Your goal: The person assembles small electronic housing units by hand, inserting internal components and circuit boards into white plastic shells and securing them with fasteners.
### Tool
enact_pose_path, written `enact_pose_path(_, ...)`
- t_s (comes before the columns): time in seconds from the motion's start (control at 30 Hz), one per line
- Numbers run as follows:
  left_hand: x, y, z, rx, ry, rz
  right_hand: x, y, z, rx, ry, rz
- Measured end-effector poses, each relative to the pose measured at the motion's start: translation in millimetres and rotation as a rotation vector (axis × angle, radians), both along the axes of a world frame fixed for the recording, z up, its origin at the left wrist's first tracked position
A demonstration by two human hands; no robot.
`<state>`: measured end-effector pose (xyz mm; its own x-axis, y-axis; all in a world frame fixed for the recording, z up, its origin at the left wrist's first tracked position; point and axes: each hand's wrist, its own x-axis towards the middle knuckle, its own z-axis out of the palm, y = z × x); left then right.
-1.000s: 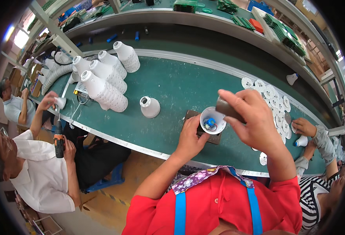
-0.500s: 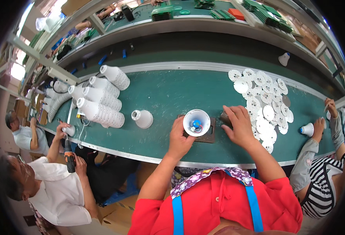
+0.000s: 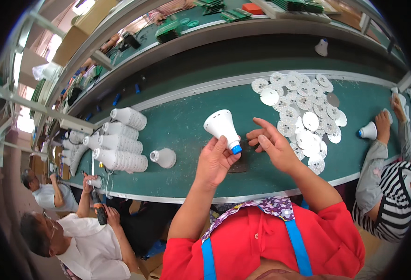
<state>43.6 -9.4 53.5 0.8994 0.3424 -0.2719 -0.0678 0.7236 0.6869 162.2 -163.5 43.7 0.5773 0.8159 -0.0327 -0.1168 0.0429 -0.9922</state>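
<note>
My left hand (image 3: pixel 215 163) grips a white cone-shaped lamp housing (image 3: pixel 220 125) by its narrow end. The housing is tilted, its wide rim up and to the left; a blue cap (image 3: pixel 236 149) at its tip points down to the right. My right hand (image 3: pixel 275 145) hovers just right of it, fingers apart, with nothing visible in them. Under my left hand, partly covered, lies a dark flat plate (image 3: pixel 238 166). A single white housing (image 3: pixel 163 158) stands left of my left hand. Beyond my right hand spreads a pile of round white circuit discs (image 3: pixel 303 102).
Stacked white housings (image 3: pixel 121 160) fill the bench's left side. A raised shelf (image 3: pixel 215 31) runs along the back, holding green boards (image 3: pixel 168 31). At left, a co-worker holds a drill (image 3: pixel 98 207); at right, another person's hand is beside a blue-tipped housing (image 3: pixel 368 130).
My left hand has lifted the housing off the plate and tipped it from mouth-up onto its side, showing the blue cap. My right hand has left the dark block and spread its fingers.
</note>
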Motion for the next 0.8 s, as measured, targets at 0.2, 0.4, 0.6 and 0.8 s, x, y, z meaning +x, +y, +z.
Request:
enact_pose_path(0.2,34,-48,-2,0.448,0.202,-0.183,9,-20,-5,0.038,0.381,-0.087)
enact_pose_path(0.4,43,-66,9,0.444,0.185,-0.381,30,-58,-25,0.161,0.73,-0.224)
enact_pose_path(0.6,0,-26,15,0.921,0.217,0.05,97,-140,-59,0.42,0.841,-0.679)
enact_pose_path(0.8,-73,63,-20,1.812,0.568,0.605,148,-192,-69,0.365,0.707,-0.922)
